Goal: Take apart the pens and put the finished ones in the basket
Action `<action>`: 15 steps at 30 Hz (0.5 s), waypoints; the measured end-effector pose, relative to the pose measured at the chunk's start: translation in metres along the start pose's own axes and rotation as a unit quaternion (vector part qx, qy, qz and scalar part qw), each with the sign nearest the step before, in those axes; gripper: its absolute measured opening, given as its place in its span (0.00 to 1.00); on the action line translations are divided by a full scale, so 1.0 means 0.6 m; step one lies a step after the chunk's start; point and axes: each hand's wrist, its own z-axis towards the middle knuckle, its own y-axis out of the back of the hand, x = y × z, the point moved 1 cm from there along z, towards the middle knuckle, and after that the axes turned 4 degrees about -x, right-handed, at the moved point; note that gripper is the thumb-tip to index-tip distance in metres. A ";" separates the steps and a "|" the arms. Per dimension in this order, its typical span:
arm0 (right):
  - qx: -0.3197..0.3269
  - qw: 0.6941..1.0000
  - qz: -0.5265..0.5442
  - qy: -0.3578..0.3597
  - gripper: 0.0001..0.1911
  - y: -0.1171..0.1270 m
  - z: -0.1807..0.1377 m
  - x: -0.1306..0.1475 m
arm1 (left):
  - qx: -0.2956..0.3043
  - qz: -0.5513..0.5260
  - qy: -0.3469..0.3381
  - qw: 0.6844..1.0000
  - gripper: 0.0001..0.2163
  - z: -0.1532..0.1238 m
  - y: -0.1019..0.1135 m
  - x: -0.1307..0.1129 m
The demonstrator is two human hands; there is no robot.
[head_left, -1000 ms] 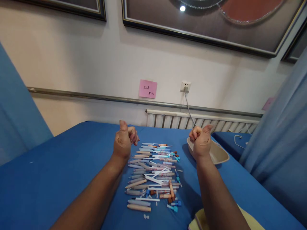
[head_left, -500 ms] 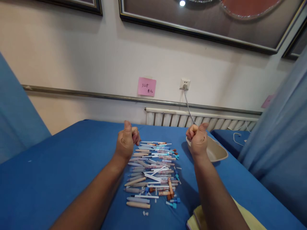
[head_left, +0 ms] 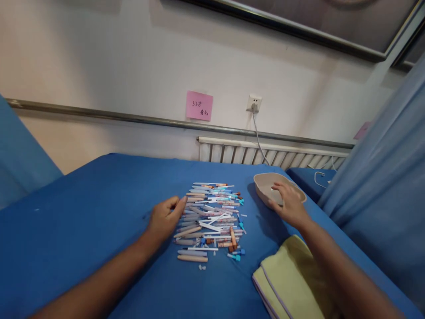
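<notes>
My left hand (head_left: 166, 217) hovers at the left edge of a spread of pens, its fingers loosely bent and the thumb apart from the index finger; nothing shows in it. The other fingertips are partly hidden. Pen barrels (head_left: 192, 258), white refills (head_left: 209, 227), clear and orange tube parts (head_left: 233, 238) and small blue pieces (head_left: 236, 257) lie in rough rows on the blue sheet. On the right, my right hand (head_left: 288, 204) is open, fingers spread over the beige basin (head_left: 260, 191), holding nothing. Whether it touches the rim I cannot tell.
A folded yellow cloth (head_left: 282, 279) lies below my right forearm on the blue-covered bed (head_left: 99, 212). Behind stand a white radiator (head_left: 229, 153) and a metal rail (head_left: 139, 118). A cable (head_left: 257, 133) hangs from the wall socket (head_left: 254, 103). A blue curtain (head_left: 381, 164) borders the right side.
Both hands have come out of thumbs-up fists. My left hand has lowered and loosened beside the pens; my right has opened over the basin. The view has tilted down slightly.
</notes>
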 end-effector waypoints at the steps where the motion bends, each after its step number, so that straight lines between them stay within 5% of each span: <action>1: 0.043 0.998 -0.044 0.005 0.23 0.002 -0.011 -0.023 | 0.008 0.030 -0.008 0.999 0.21 -0.016 0.003 0.015; 7: 0.241 0.954 -0.178 0.006 0.10 0.003 -0.038 -0.064 | 0.065 0.099 -0.078 0.990 0.18 -0.077 0.001 0.051; 15: 0.249 0.951 -0.183 0.033 0.15 0.028 -0.068 0.020 | 0.118 0.113 -0.170 0.972 0.16 -0.085 -0.003 0.033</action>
